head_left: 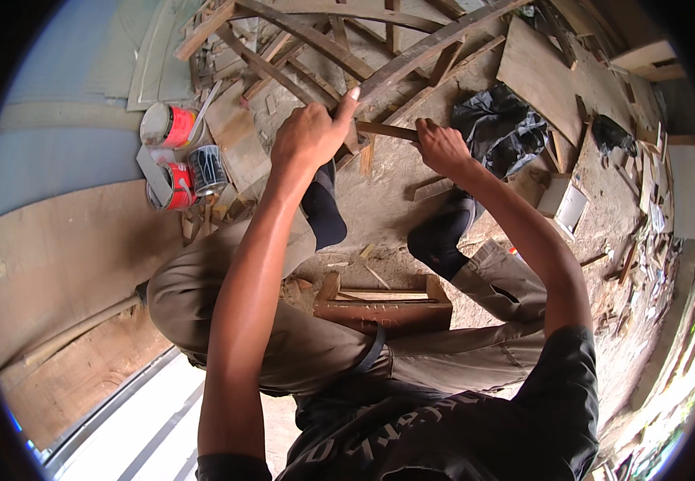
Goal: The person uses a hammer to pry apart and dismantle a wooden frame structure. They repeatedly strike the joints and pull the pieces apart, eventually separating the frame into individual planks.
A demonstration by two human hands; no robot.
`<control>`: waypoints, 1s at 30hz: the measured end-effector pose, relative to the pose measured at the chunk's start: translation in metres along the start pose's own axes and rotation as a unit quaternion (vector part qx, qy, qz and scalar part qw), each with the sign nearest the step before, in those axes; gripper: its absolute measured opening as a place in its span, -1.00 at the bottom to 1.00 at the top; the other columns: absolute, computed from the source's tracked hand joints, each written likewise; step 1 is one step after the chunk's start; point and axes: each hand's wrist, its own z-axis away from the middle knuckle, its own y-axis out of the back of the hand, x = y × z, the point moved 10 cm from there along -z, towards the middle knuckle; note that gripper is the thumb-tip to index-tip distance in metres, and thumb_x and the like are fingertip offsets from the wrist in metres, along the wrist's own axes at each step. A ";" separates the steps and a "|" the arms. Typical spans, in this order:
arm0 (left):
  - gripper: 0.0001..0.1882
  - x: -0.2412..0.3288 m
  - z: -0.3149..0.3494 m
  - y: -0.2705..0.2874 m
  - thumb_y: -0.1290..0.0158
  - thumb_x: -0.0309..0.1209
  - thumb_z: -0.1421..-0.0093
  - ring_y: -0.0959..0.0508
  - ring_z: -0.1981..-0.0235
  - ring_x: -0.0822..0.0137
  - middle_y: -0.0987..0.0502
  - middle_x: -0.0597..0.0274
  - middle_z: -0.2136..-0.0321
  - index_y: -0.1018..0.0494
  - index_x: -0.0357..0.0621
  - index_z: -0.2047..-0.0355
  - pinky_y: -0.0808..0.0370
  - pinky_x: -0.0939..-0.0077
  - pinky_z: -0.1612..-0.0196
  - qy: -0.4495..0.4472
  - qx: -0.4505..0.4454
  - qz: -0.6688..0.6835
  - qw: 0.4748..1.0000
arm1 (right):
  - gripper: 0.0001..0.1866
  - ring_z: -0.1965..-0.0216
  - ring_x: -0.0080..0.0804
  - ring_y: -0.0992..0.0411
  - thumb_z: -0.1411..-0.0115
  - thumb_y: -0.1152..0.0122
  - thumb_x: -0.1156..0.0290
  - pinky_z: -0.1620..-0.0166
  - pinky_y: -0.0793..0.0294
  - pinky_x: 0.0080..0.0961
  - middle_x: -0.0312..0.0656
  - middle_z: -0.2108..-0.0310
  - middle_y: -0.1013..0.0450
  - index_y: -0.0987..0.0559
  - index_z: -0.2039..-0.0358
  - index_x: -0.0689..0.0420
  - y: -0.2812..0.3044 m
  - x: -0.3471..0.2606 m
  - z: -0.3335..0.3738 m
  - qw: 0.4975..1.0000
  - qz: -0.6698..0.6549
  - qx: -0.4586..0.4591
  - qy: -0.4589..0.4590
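My left hand [311, 135] is closed around the near corner of a wooden frame [427, 52], its thumb laid along the wood. The frame is made of long, partly curved bars and lies away from me at the top. In my closed right hand [442, 150] is a slim brown wooden bar [387, 130]. It points left toward the frame corner beside my left hand. Whether it joins the frame or ends in a tool head there, I cannot tell.
Paint cans [177, 126] stand at the left by a wall. A crumpled black plastic bag [501, 128] lies right of the frame, near a plywood sheet [543, 76]. Between my legs is a wooden box-like stool [383, 314]. Wood scraps litter the dusty floor.
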 end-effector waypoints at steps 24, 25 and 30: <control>-0.08 -0.002 -0.009 0.001 0.32 0.34 -0.20 -0.57 0.23 -0.25 -0.54 -0.39 0.38 -0.56 -0.43 0.37 -0.50 0.03 0.14 -0.016 0.067 -0.033 0.997 | -0.68 0.71 -0.48 -0.41 -0.03 -0.38 0.29 0.67 -0.38 -0.51 -0.22 0.69 -0.44 -0.49 0.33 0.22 -0.038 0.057 -0.055 0.917 -0.237 -0.317 -0.042; -0.08 -0.001 -0.009 0.001 0.32 0.34 -0.20 -0.57 0.23 -0.25 -0.54 -0.39 0.38 -0.56 -0.44 0.37 -0.50 0.03 0.14 -0.017 0.071 -0.034 0.997 | -0.69 0.72 -0.48 -0.41 -0.02 -0.38 0.30 0.67 -0.39 -0.50 -0.22 0.70 -0.44 -0.50 0.35 0.23 -0.031 0.052 -0.057 0.924 -0.238 -0.299 -0.028; -0.09 0.001 -0.007 0.000 0.32 0.34 -0.20 -0.57 0.24 -0.24 -0.55 -0.37 0.38 -0.57 -0.41 0.40 -0.51 0.03 0.16 -0.024 0.060 -0.023 0.998 | -0.65 0.67 -0.42 -0.46 -0.03 -0.36 0.26 0.64 -0.43 -0.44 -0.13 0.66 -0.45 -0.54 0.33 0.30 -0.018 0.019 -0.071 0.954 -0.162 -0.243 0.076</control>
